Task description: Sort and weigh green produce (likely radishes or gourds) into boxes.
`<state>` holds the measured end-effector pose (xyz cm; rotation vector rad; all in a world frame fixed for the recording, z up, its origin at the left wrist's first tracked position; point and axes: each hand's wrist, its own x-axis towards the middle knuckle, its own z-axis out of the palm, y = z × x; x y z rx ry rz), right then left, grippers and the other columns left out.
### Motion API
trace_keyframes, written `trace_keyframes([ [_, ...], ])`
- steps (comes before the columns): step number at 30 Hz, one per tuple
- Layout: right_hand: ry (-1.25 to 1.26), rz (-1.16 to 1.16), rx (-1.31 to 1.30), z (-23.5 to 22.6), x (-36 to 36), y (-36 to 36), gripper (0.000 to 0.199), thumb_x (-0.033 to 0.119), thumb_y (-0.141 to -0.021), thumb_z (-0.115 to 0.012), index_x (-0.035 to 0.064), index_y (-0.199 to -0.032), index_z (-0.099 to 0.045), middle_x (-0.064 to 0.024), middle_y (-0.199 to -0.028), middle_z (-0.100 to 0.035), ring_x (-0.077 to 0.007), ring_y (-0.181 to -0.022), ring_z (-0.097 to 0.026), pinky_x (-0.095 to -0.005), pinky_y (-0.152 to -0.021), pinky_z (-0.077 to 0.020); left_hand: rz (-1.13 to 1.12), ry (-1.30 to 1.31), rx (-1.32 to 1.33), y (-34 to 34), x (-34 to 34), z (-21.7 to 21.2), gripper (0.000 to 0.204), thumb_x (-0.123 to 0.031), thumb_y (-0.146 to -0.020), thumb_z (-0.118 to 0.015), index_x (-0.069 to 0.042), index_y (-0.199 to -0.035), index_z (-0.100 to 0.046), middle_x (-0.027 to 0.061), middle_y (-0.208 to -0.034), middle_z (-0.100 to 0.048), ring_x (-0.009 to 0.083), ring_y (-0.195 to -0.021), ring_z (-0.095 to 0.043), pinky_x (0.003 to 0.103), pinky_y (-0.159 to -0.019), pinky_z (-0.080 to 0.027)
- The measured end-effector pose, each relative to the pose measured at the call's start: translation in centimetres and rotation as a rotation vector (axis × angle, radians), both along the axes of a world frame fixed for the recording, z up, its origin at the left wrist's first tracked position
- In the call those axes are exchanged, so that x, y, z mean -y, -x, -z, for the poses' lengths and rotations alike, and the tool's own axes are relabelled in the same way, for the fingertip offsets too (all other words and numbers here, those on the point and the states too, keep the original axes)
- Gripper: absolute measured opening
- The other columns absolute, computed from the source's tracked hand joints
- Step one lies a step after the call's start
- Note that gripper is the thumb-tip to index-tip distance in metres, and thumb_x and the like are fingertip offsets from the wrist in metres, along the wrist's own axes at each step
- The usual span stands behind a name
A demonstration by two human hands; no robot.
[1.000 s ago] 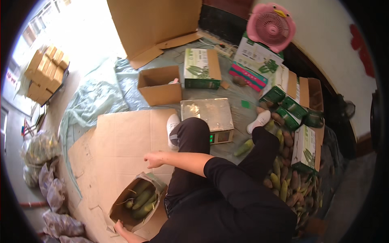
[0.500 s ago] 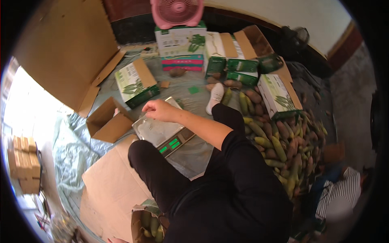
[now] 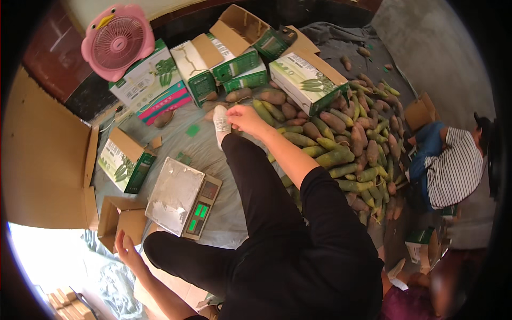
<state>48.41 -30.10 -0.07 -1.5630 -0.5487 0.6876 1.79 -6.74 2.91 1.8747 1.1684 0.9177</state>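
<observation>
My right hand [image 3: 244,118] is stretched over my white shoe [image 3: 221,127] at the near edge of a big heap of long green and brownish radishes [image 3: 333,157]. Its fingers are loosely bent and apart, with nothing visible in them. Low on the left, my left hand [image 3: 128,253] has its fingers spread and holds nothing. It is beside an open brown cardboard box [image 3: 120,213] and my bent knee. Between my legs and that box lies a flat weighing scale [image 3: 173,192] with a worn metal plate and a lit green display. No radish lies on its plate.
A printed radish carton [image 3: 125,162] stands beyond the scale. Further back are a pink fan [image 3: 117,42] on stacked boxes and several open cartons [image 3: 234,61]. Another carton [image 3: 306,80] rests against the heap. A person in a striped shirt [image 3: 453,168] crouches at the right.
My view has turned to the right. My right hand has left the scale and moved across to the heap's edge. My left hand has risen into view beside the brown box.
</observation>
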Motion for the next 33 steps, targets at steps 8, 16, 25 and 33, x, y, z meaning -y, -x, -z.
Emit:
trace_keyframes([
  [8,0.275,0.441,-0.135,11.1,12.0,-5.9,0.025,0.013,-0.079,-0.062,0.0061,-0.103,-0.059,-0.0047,-0.083,-0.060,-0.0123,-0.065,-0.055,-0.0268,-0.049,-0.0428,0.307,-0.287,-0.401,-8.8,2.0,0.0,0.029,-0.005,-0.079,-0.057,-0.005,-0.108,-0.059,0.0115,-0.106,-0.058,0.0296,-0.104,-0.051,0.040,-0.091,-0.038],
  [16,0.429,0.875,-0.231,14.7,20.1,-11.1,0.042,0.012,-0.077,-0.064,0.0073,-0.117,-0.050,-0.0066,-0.089,-0.059,-0.0168,-0.067,-0.056,-0.0320,-0.052,-0.0455,0.295,-0.217,-0.482,-9.5,1.9,0.5,0.027,-0.007,-0.078,-0.057,-0.004,-0.105,-0.061,0.0115,-0.099,-0.060,0.0293,-0.098,-0.054,0.039,-0.088,-0.040],
  [25,0.399,1.027,-0.294,13.9,22.5,-15.1,0.065,0.014,-0.078,-0.064,0.0079,-0.135,-0.034,-0.0135,-0.128,-0.044,-0.0280,-0.105,-0.050,-0.0406,-0.075,-0.0471,0.274,-0.265,-0.596,-10.2,1.6,0.7,0.025,-0.005,-0.078,-0.058,-0.002,-0.102,-0.061,0.0115,-0.096,-0.060,0.0285,-0.094,-0.056,0.038,-0.083,-0.042],
  [33,0.090,1.085,-0.389,13.6,17.9,-17.2,0.087,0.015,-0.074,-0.070,0.0062,-0.141,-0.016,-0.0165,-0.135,-0.037,-0.0325,-0.114,-0.045,-0.0480,-0.093,-0.0370,0.232,-0.293,-0.658,-9.6,1.1,0.7,0.026,-0.005,-0.076,-0.058,-0.002,-0.101,-0.061,0.0124,-0.093,-0.059,0.0292,-0.092,-0.055,0.039,-0.083,-0.042],
])
